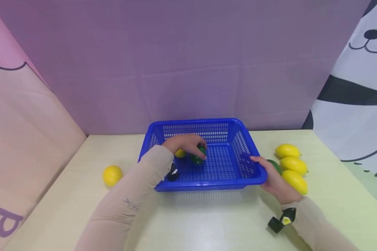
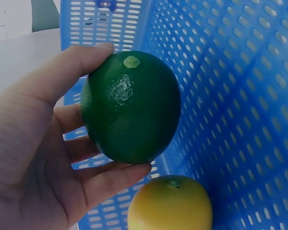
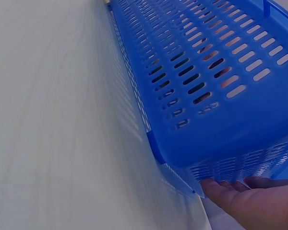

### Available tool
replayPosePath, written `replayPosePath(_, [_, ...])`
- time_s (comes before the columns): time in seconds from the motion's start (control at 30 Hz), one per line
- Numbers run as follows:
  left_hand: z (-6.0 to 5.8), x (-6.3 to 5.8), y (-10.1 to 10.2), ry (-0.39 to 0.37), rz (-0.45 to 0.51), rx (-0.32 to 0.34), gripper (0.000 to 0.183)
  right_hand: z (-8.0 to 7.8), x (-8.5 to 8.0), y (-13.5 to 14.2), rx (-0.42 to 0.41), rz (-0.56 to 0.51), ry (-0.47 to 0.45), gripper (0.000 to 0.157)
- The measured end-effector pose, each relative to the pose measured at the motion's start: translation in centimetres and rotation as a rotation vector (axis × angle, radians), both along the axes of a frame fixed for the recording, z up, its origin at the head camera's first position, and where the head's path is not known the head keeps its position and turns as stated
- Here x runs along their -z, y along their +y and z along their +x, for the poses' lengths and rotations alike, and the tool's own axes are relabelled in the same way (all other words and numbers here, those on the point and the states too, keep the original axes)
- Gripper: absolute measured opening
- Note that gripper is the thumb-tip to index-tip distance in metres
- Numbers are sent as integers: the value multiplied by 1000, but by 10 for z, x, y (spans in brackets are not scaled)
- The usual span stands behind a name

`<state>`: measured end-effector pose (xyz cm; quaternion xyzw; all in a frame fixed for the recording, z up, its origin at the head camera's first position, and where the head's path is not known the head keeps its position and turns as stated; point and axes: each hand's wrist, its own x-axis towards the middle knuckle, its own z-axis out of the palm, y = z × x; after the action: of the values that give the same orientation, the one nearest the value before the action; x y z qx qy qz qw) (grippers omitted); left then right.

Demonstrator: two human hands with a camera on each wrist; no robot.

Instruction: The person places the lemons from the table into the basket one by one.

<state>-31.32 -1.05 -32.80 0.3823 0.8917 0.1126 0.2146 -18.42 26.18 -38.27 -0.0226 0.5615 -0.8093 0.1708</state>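
Inside the blue plastic basket [image 1: 204, 183] my left hand [image 1: 188, 143] holds a dark green lime [image 2: 132, 108], thumb on one side and fingers curled round the other. A pale stem nub shows on the lime. Right beside it in the basket lies a yellow fruit with a greenish top [image 2: 170, 203], partly covered by the left hand in the head view. At the basket's right end my right hand [image 1: 278, 181] grips the rim, its thumb over the top edge. The right wrist view shows the right hand [image 3: 254, 201] against the slotted outer wall.
Three lemons [image 1: 293, 165] lie in a row right of the basket, with another green fruit [image 1: 274, 165] partly hidden behind the right hand. A round yellow fruit [image 1: 112, 175] sits to the left on the pale table [image 1: 207, 223]. A purple cloth [image 1: 188, 69] hangs behind.
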Motion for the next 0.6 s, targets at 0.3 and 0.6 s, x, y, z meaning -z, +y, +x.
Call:
replayPosePath(0.3, [4, 13, 3, -38, -37, 9, 48, 1, -2, -2, 25, 16, -36, 54])
replayPosePath(0.6, [8, 10, 7, -39, -49, 13, 49, 1, -2, -1, 25, 12, -25, 49])
